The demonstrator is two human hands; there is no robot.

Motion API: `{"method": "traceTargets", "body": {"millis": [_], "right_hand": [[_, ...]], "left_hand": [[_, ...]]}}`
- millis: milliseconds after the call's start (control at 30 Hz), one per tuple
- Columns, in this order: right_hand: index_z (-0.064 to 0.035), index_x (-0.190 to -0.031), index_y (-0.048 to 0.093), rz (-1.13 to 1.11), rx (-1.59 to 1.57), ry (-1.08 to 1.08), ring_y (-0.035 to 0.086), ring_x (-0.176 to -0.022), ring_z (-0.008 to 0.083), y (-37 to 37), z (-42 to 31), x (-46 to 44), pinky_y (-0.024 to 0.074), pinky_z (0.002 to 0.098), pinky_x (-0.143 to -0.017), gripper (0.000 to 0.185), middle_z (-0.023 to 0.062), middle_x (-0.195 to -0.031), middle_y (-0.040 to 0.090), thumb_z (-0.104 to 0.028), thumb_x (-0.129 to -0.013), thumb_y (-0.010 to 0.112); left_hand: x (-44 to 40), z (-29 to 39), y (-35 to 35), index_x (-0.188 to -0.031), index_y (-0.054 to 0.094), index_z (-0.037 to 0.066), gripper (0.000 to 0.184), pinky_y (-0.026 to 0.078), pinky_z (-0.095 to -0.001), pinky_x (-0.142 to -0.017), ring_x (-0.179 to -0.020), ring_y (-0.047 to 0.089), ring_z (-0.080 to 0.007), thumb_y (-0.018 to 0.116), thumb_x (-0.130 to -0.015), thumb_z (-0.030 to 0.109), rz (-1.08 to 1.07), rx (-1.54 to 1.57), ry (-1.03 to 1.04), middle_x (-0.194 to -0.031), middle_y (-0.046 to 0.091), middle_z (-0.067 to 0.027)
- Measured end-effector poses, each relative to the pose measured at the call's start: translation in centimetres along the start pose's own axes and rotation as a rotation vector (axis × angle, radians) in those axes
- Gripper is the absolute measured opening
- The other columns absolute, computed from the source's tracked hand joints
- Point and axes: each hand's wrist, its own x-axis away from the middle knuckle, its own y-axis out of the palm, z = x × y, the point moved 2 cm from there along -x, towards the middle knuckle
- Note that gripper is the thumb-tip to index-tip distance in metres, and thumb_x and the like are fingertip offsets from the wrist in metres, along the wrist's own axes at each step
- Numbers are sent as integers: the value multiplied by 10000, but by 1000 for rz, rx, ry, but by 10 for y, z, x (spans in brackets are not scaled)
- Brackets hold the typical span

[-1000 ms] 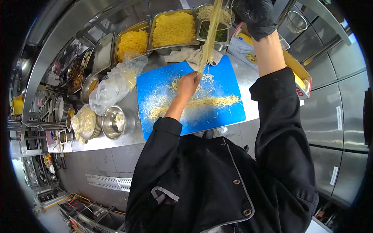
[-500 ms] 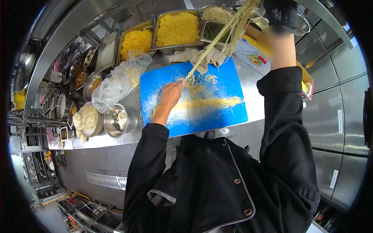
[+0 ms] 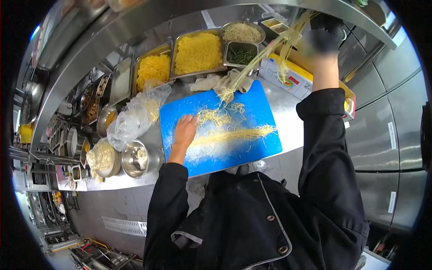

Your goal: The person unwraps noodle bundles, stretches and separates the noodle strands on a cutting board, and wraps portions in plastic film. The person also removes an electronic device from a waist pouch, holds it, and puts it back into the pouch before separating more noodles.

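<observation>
My right hand point(image 3: 327, 33), in a black glove, is raised at the top right and closed on a bunch of long thin noodles point(image 3: 270, 47). The strands slant down and left, their lower ends by the far edge of a floured blue cutting board point(image 3: 265, 105). My bare left hand point(image 3: 185, 130) is over the board's left part, fingers somewhat apart, beside a loose tangle of noodles point(image 3: 213, 118). Whether its fingertips touch the tangle is hard to see. A long flat bundle of noodles point(image 3: 229, 136) lies across the nearer part of the board.
Behind the board are metal pans of yellow pasta point(image 3: 198, 51), a crumpled cloth point(image 3: 222, 83) and a pan of cut greens point(image 3: 240, 54). Left are plastic bags point(image 3: 128, 123), a steel bowl point(image 3: 130, 164) and stacked plates point(image 3: 114, 164). A cardboard box point(image 3: 288, 76) stands right; a steel shelf edge point(image 3: 180, 10) runs overhead.
My left hand has let go of the lower end of the raised noodles and moved left. The noodles in my right hand now hang away from it. The camera view has shifted slightly.
</observation>
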Motion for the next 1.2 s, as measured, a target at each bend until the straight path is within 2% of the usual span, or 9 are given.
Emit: {"method": "traceTargets", "body": {"millis": [200,300,633,733,800,900,967,1100,1200], "right_hand": [[-44,-1010,595,-302,69,201,613,-920,167,11,-12,12,500,273,-840,138,78,-967,654,-118,-898,569],[-116,-1085,614,-116,48,246,624,-966,217,0,18,22,512,328,-862,217,89,-1016,658,-101,-869,598],[-26,-1094,589,-65,361,567,624,-929,182,46,84,70,505,296,-883,202,92,-1048,642,-121,-930,518],[-32,-1033,598,137,365,554,616,-918,203,91,94,75,505,298,-810,162,107,-1009,640,-131,-922,531],[-35,-1002,603,234,369,545,611,-913,214,85,95,76,504,298,-773,146,114,-990,640,-135,-919,538],[-45,-1032,607,-139,-352,832,603,-913,202,36,60,78,494,305,-793,174,91,-983,634,-159,-912,554],[-27,-1101,600,-36,771,742,625,-902,161,-9,27,104,515,296,-857,225,65,-992,650,-153,-921,554],[-60,-1050,652,-99,987,1024,559,-741,82,-52,15,200,449,203,-626,208,15,-902,651,-170,-881,603],[-27,-1044,658,87,960,1296,580,-718,106,-103,5,284,472,223,-622,237,39,-856,656,-177,-861,636]], "left_hand": [[-5,0,-21,-1214,557,51,498,440,-409,-855,-1042,528,-319,618,-722,97,-36,150,-83,-1125,543,-160],[-42,23,-50,-1269,498,35,573,427,-425,-897,-1087,510,-347,634,-715,96,33,217,-39,-1196,511,-183],[-181,127,-162,-1349,381,2,784,366,-384,-1016,-1223,465,-285,769,-730,285,370,1082,-3,-1332,454,-211],[-190,117,-161,-1230,503,-7,607,442,-351,-898,-1027,576,-243,743,-764,300,228,1132,37,-1171,576,-192],[-180,89,-164,-1149,538,7,455,456,-301,-775,-822,583,-140,674,-849,321,-285,1243,-9,-901,624,-48],[-132,40,-179,-1034,613,19,315,397,-215,-557,-620,505,-53,618,-895,302,-465,1343,-171,-696,540,32],[-101,5,-176,-1001,637,25,288,373,-206,-517,-580,468,-43,615,-900,294,-579,1253,-185,-671,506,40],[-35,-44,-126,-1055,655,46,328,409,-228,-516,-604,481,-72,636,-884,326,-919,1064,-349,-740,559,20],[-1,-57,-79,-1018,651,17,353,422,-267,-506,-611,494,-105,637,-877,341,-836,887,-185,-720,566,-22]]}}
